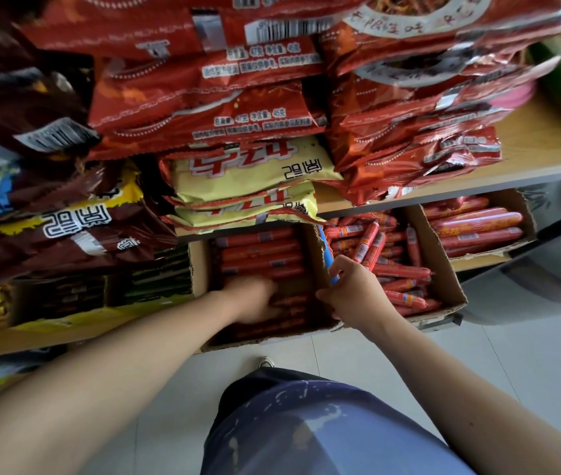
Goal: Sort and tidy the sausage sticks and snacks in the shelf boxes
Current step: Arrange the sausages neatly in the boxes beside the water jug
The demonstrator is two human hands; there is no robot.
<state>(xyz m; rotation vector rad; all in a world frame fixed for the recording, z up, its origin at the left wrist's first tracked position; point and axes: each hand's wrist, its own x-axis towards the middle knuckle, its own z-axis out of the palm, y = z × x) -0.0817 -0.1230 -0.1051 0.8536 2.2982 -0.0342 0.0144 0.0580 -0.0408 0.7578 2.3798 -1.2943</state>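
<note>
Cardboard box (pixel 200 269) is packed with red sausage sticks (pixel 258 250). Left hand (pixel 255 298) is down among them, fingers mostly hidden, so can't tell if it's gripping. Right hand (pixel 354 289) fingers curl round the box's right wall.

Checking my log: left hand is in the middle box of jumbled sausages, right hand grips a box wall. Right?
No: head view shows the left hand in the left box, among neatly stacked sausages. The right hand does grip a box wall.
</note>
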